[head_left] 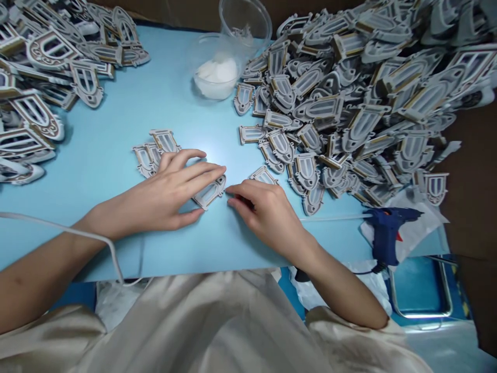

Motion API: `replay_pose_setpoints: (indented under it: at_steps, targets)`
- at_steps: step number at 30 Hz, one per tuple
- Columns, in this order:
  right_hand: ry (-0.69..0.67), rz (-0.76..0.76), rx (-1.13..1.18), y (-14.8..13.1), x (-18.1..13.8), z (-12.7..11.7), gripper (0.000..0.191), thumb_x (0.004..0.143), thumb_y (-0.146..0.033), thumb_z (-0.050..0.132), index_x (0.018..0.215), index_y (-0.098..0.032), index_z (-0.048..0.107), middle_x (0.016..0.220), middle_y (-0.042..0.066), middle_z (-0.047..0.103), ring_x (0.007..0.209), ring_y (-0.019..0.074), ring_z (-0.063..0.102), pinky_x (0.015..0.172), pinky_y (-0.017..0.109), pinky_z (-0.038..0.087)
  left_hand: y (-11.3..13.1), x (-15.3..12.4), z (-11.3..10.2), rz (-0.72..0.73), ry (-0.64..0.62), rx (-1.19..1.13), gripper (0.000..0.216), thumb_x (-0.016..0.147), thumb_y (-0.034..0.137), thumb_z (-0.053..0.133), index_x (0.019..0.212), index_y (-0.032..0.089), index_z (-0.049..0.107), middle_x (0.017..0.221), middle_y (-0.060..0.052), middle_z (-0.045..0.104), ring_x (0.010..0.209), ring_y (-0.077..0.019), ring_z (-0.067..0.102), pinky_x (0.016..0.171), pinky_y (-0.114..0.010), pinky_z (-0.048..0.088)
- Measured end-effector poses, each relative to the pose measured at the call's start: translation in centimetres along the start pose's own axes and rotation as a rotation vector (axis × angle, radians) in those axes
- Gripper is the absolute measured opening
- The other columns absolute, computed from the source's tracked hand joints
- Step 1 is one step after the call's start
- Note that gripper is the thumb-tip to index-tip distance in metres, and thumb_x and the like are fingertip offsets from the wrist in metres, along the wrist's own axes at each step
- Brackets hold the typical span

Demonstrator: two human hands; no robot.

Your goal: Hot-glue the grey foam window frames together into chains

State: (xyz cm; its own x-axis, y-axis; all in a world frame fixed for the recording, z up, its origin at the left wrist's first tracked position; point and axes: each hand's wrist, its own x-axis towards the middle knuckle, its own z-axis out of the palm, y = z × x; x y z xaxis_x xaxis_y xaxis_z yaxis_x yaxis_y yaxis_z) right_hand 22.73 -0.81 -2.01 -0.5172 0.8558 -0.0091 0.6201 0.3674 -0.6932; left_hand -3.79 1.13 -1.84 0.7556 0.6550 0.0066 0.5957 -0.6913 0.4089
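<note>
A small grey arched window-shaped piece (210, 194) lies tilted on the blue tabletop. My left hand (171, 191) reaches over it from the left, thumb at its lower corner and a finger along its upper side, holding it between them. The other left fingers are stretched out. Close to the piece's right end is my right hand (264, 207), thumb and forefinger nearly together in a pinch; whatever may be between them is too small to make out. Beyond the left hand lie a few similar pieces (163, 140), partly covered by it. Another arched piece (264, 175) shows just behind the right hand.
Large heaps of arched pieces fill the right (326, 109) and far left (50, 52). Clear plastic cups (215, 77) stand at the back, one with white material. A blue glue gun (386, 228) lies at right on a white sheet. A white cable (89, 234) crosses my left forearm.
</note>
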Motion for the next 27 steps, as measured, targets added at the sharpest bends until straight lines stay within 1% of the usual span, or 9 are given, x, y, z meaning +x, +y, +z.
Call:
replay_pose_setpoints:
  at_steps: [3, 8, 11, 13, 15, 17, 20, 23, 27]
  targets:
    - [-0.014, 0.007, -0.044, -0.1, 0.2, 0.5, 0.018, 0.105, -0.013, 0.064, 0.113, -0.016, 0.081, 0.093, 0.008, 0.077, 0.085, 0.0209, 0.069, 0.077, 0.032, 0.043, 0.1, 0.3, 0.3, 0.004, 0.007, -0.034, 0.073, 0.101, 0.028, 0.064, 0.171, 0.021, 0.043, 0.171, -0.018, 0.055, 0.156, -0.0451, 0.042, 0.123, -0.064, 0.035]
    - [0.025, 0.005, 0.040, -0.2, 0.2, 0.6, 0.022, 0.103, -0.011, 0.064, 0.116, -0.016, 0.082, 0.090, 0.006, 0.076, 0.080, 0.0182, 0.065, 0.075, 0.031, 0.043, 0.3, 0.5, 0.3, -0.010, 0.118, -0.085, 0.069, 0.103, 0.034, 0.068, 0.167, 0.020, 0.047, 0.154, -0.018, 0.069, 0.145, -0.0383, 0.059, 0.119, -0.056, 0.044]
    - [0.056, 0.068, 0.242, -0.4, 0.1, 0.1, 0.022, 0.102, -0.015, 0.065, 0.115, -0.016, 0.083, 0.087, 0.004, 0.075, 0.074, 0.0154, 0.061, 0.073, 0.030, 0.044, 0.8, 0.3, 0.2, 0.007, 0.279, -0.176, 0.076, 0.102, 0.033, 0.074, 0.170, 0.025, 0.042, 0.155, -0.015, 0.069, 0.139, -0.0319, 0.067, 0.117, -0.048, 0.052]
    - [0.002, 0.147, 0.449, -0.6, 0.1, -0.4, 0.020, 0.099, -0.021, 0.068, 0.110, -0.017, 0.084, 0.082, 0.002, 0.073, 0.071, 0.0143, 0.060, 0.069, 0.029, 0.045, 1.2, 0.1, 0.4, 0.038, 0.374, -0.295, 0.087, 0.097, 0.035, 0.082, 0.173, 0.029, 0.040, 0.155, -0.014, 0.069, 0.133, -0.0295, 0.070, 0.110, -0.043, 0.058]
    - [-0.091, 0.209, 0.673, -0.7, 0.1, -0.8, 0.018, 0.095, -0.027, 0.072, 0.104, -0.017, 0.084, 0.075, 0.000, 0.069, 0.068, 0.0133, 0.057, 0.065, 0.027, 0.045, 1.6, 0.0, 0.8, 0.037, 0.420, -0.451, 0.095, 0.092, 0.034, 0.088, 0.174, 0.035, 0.038, 0.155, -0.013, 0.069, 0.128, -0.0291, 0.072, 0.101, -0.041, 0.062]
    - [-0.161, 0.237, 0.842, -0.9, 0.2, -1.1, 0.018, 0.092, -0.030, 0.076, 0.099, -0.016, 0.083, 0.071, -0.001, 0.066, 0.065, 0.0120, 0.055, 0.062, 0.026, 0.044, 2.0, -0.1, 1.1, 0.002, 0.432, -0.602, 0.100, 0.089, 0.033, 0.090, 0.173, 0.040, 0.037, 0.157, -0.012, 0.068, 0.128, -0.0306, 0.071, 0.094, -0.043, 0.063]
    - [-0.192, 0.246, 0.954, -1.1, 0.4, -1.4, 0.017, 0.088, -0.033, 0.082, 0.094, -0.017, 0.083, 0.070, -0.002, 0.065, 0.064, 0.0107, 0.053, 0.060, 0.025, 0.042, 2.6, -0.2, 1.3, -0.053, 0.445, -0.728, 0.100, 0.089, 0.035, 0.091, 0.172, 0.045, 0.036, 0.159, -0.011, 0.066, 0.128, -0.0338, 0.070, 0.083, -0.046, 0.064]
    - [-0.188, 0.241, 1.005, -1.4, 0.6, -1.5, 0.027, 0.086, -0.043, 0.089, 0.090, -0.018, 0.081, 0.068, -0.002, 0.063, 0.061, 0.0102, 0.050, 0.056, 0.024, 0.039, 3.2, -0.4, 1.3, -0.081, 0.462, -0.750, 0.099, 0.091, 0.038, 0.089, 0.172, 0.047, 0.034, 0.162, -0.011, 0.063, 0.123, -0.0346, 0.070, 0.071, -0.044, 0.061]
    - [-0.141, 0.223, 0.959, -2.0, 0.9, -1.4, 0.046, 0.086, -0.060, 0.090, 0.075, -0.018, 0.075, 0.059, -0.004, 0.053, 0.056, 0.0092, 0.041, 0.053, 0.025, 0.030, 3.7, -0.5, 1.5, -0.058, 0.483, -0.756, 0.097, 0.093, 0.032, 0.086, 0.171, 0.053, 0.033, 0.166, -0.007, 0.060, 0.115, -0.0297, 0.071, 0.069, -0.042, 0.059]
